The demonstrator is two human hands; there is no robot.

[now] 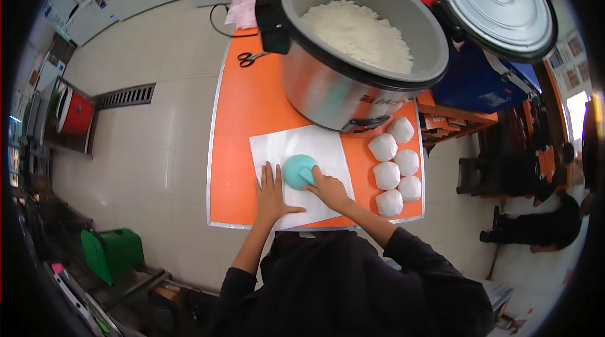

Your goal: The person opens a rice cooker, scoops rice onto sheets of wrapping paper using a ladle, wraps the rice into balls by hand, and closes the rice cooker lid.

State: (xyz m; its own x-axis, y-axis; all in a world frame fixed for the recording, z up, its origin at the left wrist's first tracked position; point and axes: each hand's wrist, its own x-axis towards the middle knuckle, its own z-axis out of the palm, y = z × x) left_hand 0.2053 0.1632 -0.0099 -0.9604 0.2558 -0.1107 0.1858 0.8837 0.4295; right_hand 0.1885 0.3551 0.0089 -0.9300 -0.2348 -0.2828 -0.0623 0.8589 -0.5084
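A turquoise cup with a handle (pixel 293 172) sits upside down on a sheet of white paper (pixel 331 148). Its handle is gripped by my right hand (pixel 329 190), which comes in from the right. My left hand (pixel 271 195) lies flat on the paper just left of the cup, fingers stretched and thumb spread. Whatever is under the cup is hidden. Behind the paper stands a large open rice cooker (pixel 315 82), holding a mass of white cooked rice (pixel 356 34). Several white wrapped bundles (pixel 386 175) are grouped to the right of the paper.
The orange table (pixel 233 173) has a pale edge. Scissors (pixel 249 58) lie left of the cooker. A round metal lid (pixel 498 0) stands tilted at the right, above a blue cooler box (pixel 479 82). Another person in dark clothes (pixel 542 227) is away to the right.
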